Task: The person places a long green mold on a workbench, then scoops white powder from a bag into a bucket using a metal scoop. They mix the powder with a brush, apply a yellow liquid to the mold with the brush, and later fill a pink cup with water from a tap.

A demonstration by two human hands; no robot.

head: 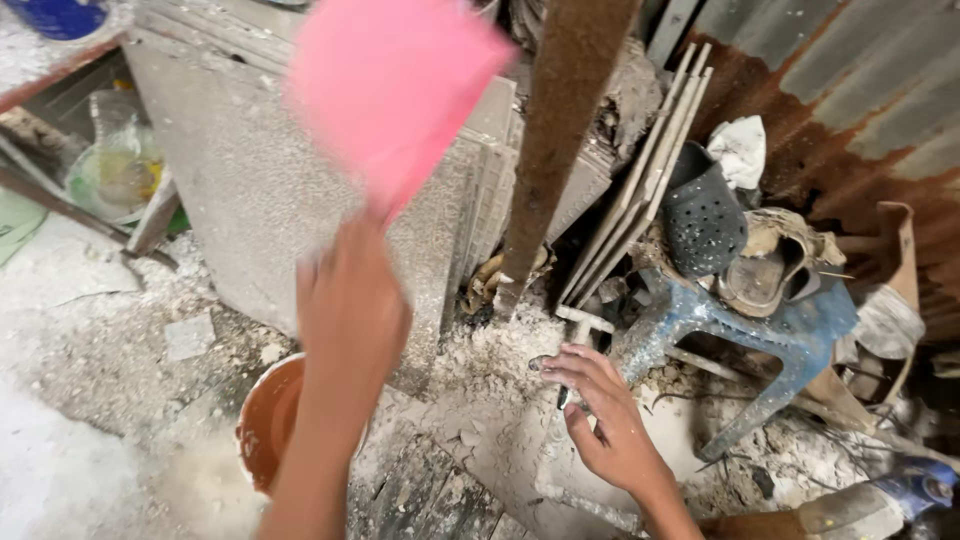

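— Pink sheet (392, 90), blurred, up at the far middle of the scene: who has it?

— The left hand (350, 305). Its fingers are closed on the sheet's lower corner, and the sheet stands raised in front of a grey dusty slab (240, 170) that leans upright.

— And the other hand?

— The right hand (600, 420) lies low at the near right, fingers spread and loosely curled over pale rubble (490, 370) on the floor. It holds nothing. Its fingertips are just beside a small dark thing in the dust; I cannot tell what that is.

— What lies around them?

— Under the left forearm sits an orange bucket (268, 420), partly hidden. A rusty brown post (560, 140) runs down the middle, between the 2 hands. To the right of it thin tiles (650, 180) lean in a stack. Further right a blue plastic stool (790, 335) stands tilted in the rubble, carrying a dark perforated clog (700, 215) and a worn sandal (760, 280). Rusted corrugated metal (850, 90) closes off the far right.
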